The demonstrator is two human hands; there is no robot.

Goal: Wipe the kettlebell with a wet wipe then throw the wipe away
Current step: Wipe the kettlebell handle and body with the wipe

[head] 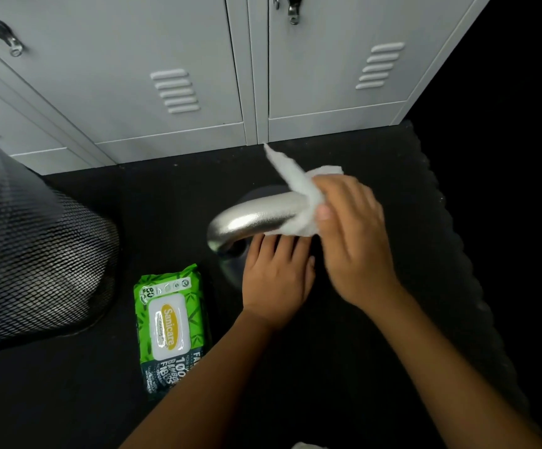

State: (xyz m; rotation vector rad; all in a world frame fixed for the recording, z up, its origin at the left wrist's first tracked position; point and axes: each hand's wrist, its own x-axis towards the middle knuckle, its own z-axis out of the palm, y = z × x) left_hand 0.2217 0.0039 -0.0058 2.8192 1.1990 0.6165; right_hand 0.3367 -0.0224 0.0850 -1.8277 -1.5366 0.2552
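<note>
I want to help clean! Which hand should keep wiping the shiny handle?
The right hand. It already holds the wet wipe on the kettlebell handle; the left hand rests flat below, holding nothing.

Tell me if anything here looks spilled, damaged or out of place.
Nothing stands out. The right hand rubs a white wipe on the kettlebell handle, the left hand steadies below it, the green wipes pack lies flat with its lid shut, and the mesh bin stands nearby.
</note>
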